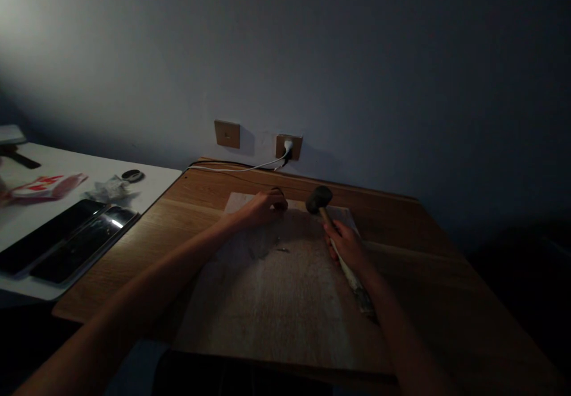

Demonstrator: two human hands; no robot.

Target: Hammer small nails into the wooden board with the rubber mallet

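Note:
My right hand (347, 245) is wrapped round the pale handle of a mallet (319, 199) whose dark head hovers near the far edge of a large wooden board (276, 301). My left hand (261, 209) rests at the board's far edge, fingers curled on a small dark object I cannot make out. The mallet head lies just right of that hand. A few small dark bits (282, 248) lie on the board between my hands.
The board lies on a wooden table (446, 301) against a wall with two wall plates; a white cable (241, 169) runs from the right plate (289, 146). To the left, a white table (151, 177) bears two dark phones (75, 238), a red-and-white packet (47, 185) and crumpled plastic (109, 189).

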